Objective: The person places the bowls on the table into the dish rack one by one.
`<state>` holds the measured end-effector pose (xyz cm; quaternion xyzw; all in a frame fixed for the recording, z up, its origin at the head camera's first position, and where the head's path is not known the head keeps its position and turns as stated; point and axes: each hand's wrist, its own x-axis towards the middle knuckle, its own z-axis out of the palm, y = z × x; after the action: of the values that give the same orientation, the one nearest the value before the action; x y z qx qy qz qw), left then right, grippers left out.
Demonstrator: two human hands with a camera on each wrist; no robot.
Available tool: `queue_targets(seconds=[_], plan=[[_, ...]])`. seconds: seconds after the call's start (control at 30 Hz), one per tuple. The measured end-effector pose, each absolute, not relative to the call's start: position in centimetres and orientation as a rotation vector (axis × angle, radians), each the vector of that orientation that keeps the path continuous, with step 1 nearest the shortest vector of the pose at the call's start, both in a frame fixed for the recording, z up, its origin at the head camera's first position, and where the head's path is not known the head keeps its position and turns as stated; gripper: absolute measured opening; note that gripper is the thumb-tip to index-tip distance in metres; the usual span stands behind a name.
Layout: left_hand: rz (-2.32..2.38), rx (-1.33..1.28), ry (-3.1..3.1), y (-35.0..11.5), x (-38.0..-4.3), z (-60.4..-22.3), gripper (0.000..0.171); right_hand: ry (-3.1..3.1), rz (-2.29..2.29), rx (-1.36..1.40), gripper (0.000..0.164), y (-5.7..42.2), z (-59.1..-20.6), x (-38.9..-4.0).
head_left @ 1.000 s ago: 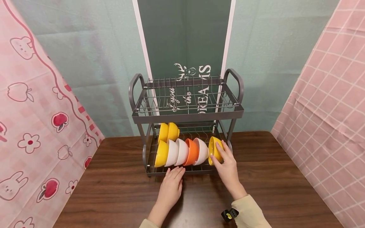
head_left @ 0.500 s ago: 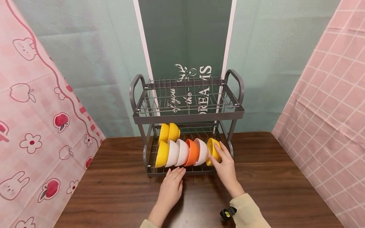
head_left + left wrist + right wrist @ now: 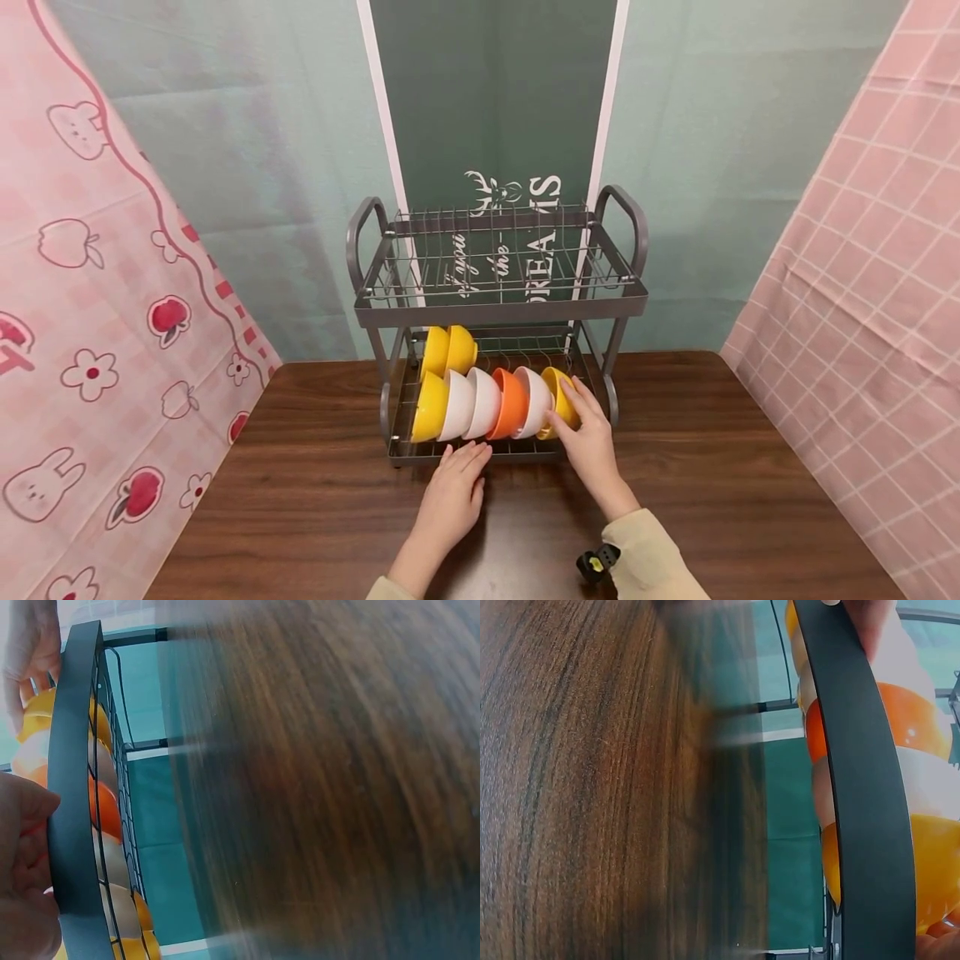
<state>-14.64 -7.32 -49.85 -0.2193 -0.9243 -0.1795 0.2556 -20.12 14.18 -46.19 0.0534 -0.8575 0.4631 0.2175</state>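
Observation:
My right hand (image 3: 592, 446) holds a yellow bowl (image 3: 553, 387) at the right end of the front row, thumb on its near side and fingers over its outer side. This bowl stands on edge right beside a white bowl (image 3: 534, 404). Further left in the row come an orange bowl (image 3: 512, 404), two more white bowls and a yellow bowl (image 3: 430, 407). With fingers straight and together, my left hand (image 3: 453, 496) rests at the front rail of the lower tier. In the left wrist view its fingertips overlap the dark rail (image 3: 73, 825).
The bowls sit in the lower tier of a dark two-tier dish rack (image 3: 498, 314). Two yellow bowls (image 3: 461, 348) stand behind, at back left. Wire slots fill the upper tier. The rack stands on a brown wooden table (image 3: 300, 500), with curtains (image 3: 847, 292) around it.
My right hand has moved the end yellow bowl leftward, closing the gap to the white bowl. My left hand stays at the front rail. The head view has shifted slightly.

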Motion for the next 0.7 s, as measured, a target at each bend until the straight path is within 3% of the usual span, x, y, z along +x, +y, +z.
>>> queue_targets(seconds=[0.7], plan=[[-0.481,-0.635,-2.567,-7.45,-14.43,-49.08,0.043,-2.411,1.317,0.213,0.053,14.55,-46.43,-20.74]])
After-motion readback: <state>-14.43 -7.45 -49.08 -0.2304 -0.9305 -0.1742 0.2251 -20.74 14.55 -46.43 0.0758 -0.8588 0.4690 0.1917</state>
